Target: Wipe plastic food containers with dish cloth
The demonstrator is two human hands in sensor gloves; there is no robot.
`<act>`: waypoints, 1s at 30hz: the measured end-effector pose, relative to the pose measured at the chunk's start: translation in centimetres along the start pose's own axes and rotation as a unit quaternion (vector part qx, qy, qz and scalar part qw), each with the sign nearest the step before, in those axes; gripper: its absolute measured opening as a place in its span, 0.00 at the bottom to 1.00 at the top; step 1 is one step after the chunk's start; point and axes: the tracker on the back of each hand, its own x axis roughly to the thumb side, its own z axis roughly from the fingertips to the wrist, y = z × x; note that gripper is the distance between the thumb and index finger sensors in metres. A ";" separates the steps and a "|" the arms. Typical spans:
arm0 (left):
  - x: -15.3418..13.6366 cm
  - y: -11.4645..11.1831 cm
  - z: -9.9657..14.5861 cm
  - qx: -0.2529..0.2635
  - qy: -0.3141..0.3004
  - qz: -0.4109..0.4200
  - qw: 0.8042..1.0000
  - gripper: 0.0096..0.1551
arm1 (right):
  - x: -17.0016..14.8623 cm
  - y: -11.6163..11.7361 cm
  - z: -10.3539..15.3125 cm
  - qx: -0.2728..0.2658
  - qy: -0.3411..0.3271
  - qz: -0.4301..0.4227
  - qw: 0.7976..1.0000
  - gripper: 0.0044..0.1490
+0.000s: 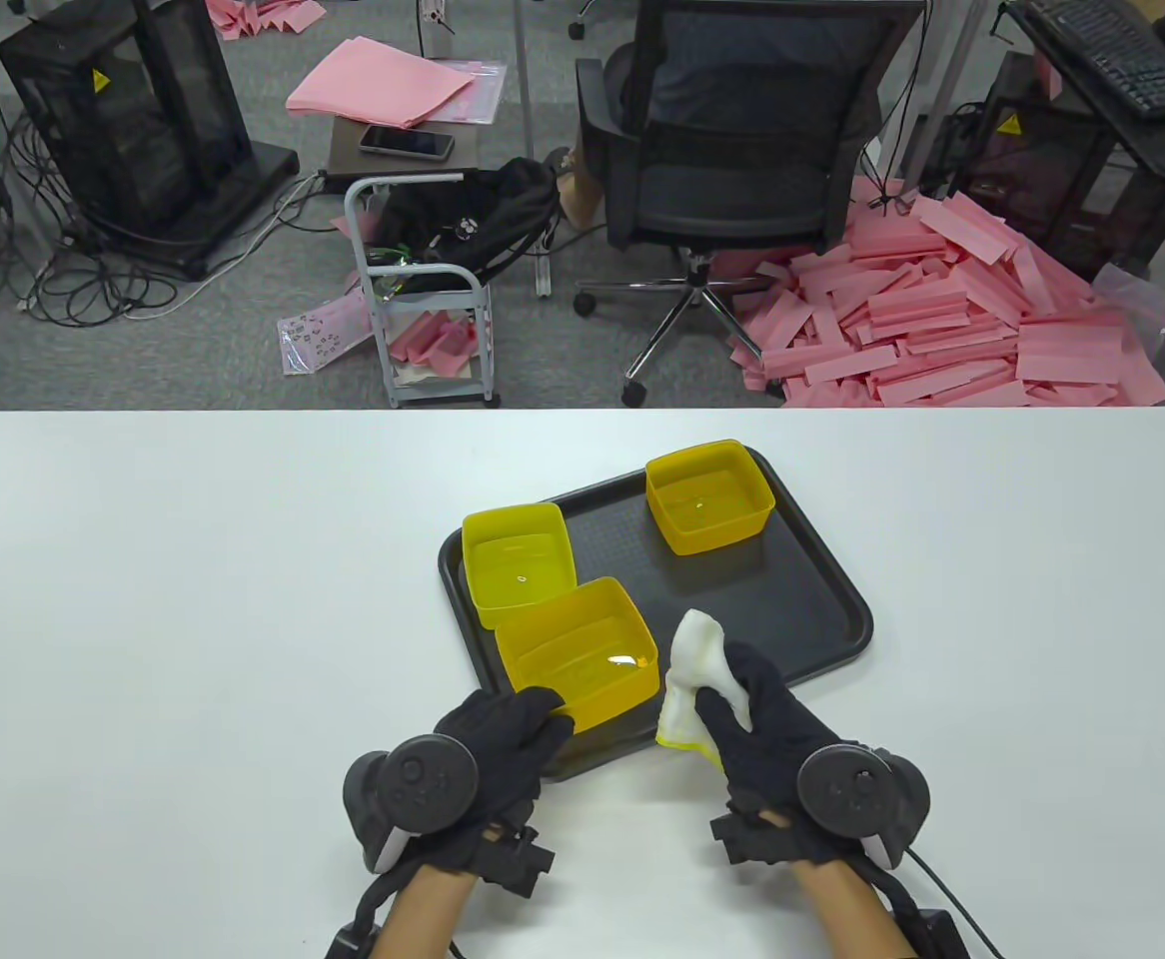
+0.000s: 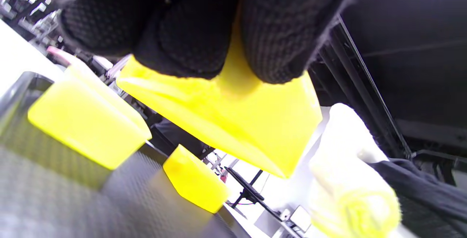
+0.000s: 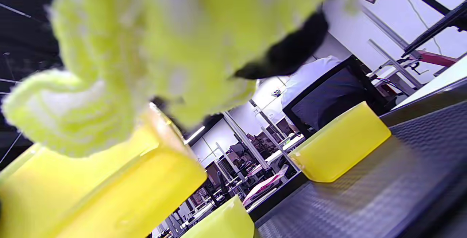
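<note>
Three yellow plastic containers are on or over a black tray (image 1: 822, 599). My left hand (image 1: 503, 734) grips the near container (image 1: 582, 654) by its near rim; the left wrist view shows my fingers (image 2: 197, 30) on that container (image 2: 237, 121), lifted off the tray. A second container (image 1: 518, 564) stands at the tray's left edge, a third (image 1: 710, 496) at the far corner. My right hand (image 1: 752, 724) holds a bunched white dish cloth (image 1: 702, 679) with a yellow edge, just right of the held container. The cloth (image 3: 146, 41) fills the right wrist view.
The tray lies on a white table (image 1: 193, 599). Beyond the table's far edge stand an office chair (image 1: 732, 150), a small cart (image 1: 423, 290) and a pile of pink foam strips (image 1: 942, 310) on the floor.
</note>
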 end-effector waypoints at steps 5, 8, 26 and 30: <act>-0.1 2.2 -0.6 0.002 0.010 -0.037 0.999 0.22 | -1.1 -0.4 -0.4 -0.008 0.035 -0.030 0.999 0.37; -1.1 4.2 -0.7 0.006 0.033 -0.056 0.998 0.21 | -1.5 -0.5 -0.5 -0.011 0.036 -0.025 0.999 0.36; -12.8 8.7 3.0 -0.007 0.205 -0.162 0.965 0.21 | -1.9 -0.4 -0.7 0.000 0.037 0.002 0.999 0.36; -13.7 8.1 3.5 -0.014 0.212 -0.168 0.963 0.21 | -2.0 -0.2 -0.7 0.006 0.036 0.010 0.999 0.36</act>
